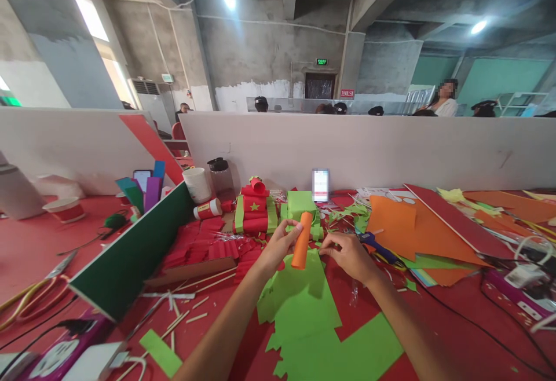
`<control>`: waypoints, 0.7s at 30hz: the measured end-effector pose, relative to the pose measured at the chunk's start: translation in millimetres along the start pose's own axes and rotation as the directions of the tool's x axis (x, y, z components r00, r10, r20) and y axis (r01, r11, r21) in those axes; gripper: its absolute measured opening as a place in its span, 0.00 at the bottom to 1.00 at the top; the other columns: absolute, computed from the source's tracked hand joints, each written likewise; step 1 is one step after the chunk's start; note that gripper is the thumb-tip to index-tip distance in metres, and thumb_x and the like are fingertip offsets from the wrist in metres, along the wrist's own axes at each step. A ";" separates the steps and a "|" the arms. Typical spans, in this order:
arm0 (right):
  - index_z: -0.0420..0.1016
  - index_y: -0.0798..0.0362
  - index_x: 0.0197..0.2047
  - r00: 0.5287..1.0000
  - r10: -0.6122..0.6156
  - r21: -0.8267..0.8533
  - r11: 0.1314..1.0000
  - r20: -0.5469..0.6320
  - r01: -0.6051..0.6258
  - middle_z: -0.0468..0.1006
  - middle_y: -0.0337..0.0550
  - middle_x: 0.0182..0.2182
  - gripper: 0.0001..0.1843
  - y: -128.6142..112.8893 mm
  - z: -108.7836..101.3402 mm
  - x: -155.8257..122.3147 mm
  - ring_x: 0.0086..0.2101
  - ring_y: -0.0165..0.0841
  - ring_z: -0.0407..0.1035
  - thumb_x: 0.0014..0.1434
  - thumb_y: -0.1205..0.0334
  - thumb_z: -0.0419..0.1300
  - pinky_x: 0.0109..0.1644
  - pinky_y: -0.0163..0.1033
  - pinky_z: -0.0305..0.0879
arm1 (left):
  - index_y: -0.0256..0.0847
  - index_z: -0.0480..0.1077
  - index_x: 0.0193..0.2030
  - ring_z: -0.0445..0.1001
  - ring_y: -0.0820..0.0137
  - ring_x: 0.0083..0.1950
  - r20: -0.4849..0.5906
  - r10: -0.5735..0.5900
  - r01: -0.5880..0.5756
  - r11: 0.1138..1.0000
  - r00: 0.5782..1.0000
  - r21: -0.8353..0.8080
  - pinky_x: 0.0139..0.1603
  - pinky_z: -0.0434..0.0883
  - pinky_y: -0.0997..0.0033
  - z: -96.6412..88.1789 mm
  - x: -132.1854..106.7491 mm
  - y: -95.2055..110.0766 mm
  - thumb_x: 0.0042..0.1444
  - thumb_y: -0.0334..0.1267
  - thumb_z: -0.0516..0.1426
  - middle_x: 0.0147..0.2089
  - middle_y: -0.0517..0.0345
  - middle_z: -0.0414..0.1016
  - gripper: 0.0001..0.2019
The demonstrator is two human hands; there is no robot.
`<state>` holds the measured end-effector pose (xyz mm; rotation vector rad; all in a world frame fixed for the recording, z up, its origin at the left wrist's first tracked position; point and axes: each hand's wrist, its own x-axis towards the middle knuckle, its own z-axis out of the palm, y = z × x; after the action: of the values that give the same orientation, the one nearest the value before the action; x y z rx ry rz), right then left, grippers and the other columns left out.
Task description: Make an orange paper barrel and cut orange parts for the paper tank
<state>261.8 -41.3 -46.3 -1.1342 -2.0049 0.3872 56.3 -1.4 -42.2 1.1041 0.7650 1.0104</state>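
An orange rolled paper tube (303, 241) stands tilted in my left hand (283, 243), with the fingers and thumb closed on its left side. Just to the right, my right hand (346, 252) is pinched, its fingertips apart from the tube; whatever they hold, if anything, is too small to make out. Beneath both hands lie green paper sheets (304, 311) with jagged cut edges. Behind the tube sits a green paper block (300, 202). A red and green paper model (255, 207) with a yellow star stands to its left.
Red paper pieces fill a box (195, 271) on the left, beside a dark green board (139, 253). A blue glue gun (380, 249) and orange sheets (393, 224) lie at right. Scissors (47, 288) and power strips (521, 300) flank the work. A phone (320, 185) leans against the white partition (369, 149).
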 end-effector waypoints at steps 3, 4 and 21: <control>0.75 0.49 0.38 0.998 -0.042 0.007 0.999 -0.041 0.042 0.80 0.41 0.34 0.07 0.5 1.0 0.3 0.35 0.35 0.75 0.66 0.62 0.56 0.41 0.38 0.68 | 0.42 0.65 0.39 0.73 0.72 0.27 -0.015 -0.023 0.023 0.999 1.000 0.034 0.25 0.64 0.78 -1.4 -0.9 0.6 0.47 0.54 0.66 0.29 0.60 0.73 0.22; 0.75 0.48 0.41 0.996 -0.066 0.000 0.998 -0.053 0.066 0.80 0.43 0.36 0.08 0.3 1.2 0.3 0.37 0.36 0.75 0.66 0.64 0.54 0.43 0.39 0.68 | 0.42 0.65 0.39 0.72 0.73 0.26 -0.018 -0.032 0.033 0.998 0.999 0.056 0.24 0.62 0.78 -1.6 -1.4 0.5 0.47 0.54 0.66 0.28 0.61 0.73 0.22; 0.72 0.48 0.50 0.996 -0.089 -0.010 0.996 -0.001 0.088 0.77 0.46 0.44 0.15 -9.4 16.9 1.1 0.44 0.40 0.72 0.60 0.62 0.63 0.49 0.44 0.69 | 0.42 0.66 0.35 0.64 0.76 0.18 0.103 0.014 -0.041 0.965 0.995 0.258 0.19 0.59 0.78 -3.9 -3.6 -3.5 0.54 0.52 0.61 0.23 0.63 0.70 0.16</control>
<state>243.2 -43.7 -51.1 -1.0473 -2.0495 0.3308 52.5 -3.8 -46.6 1.3841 0.8183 0.8870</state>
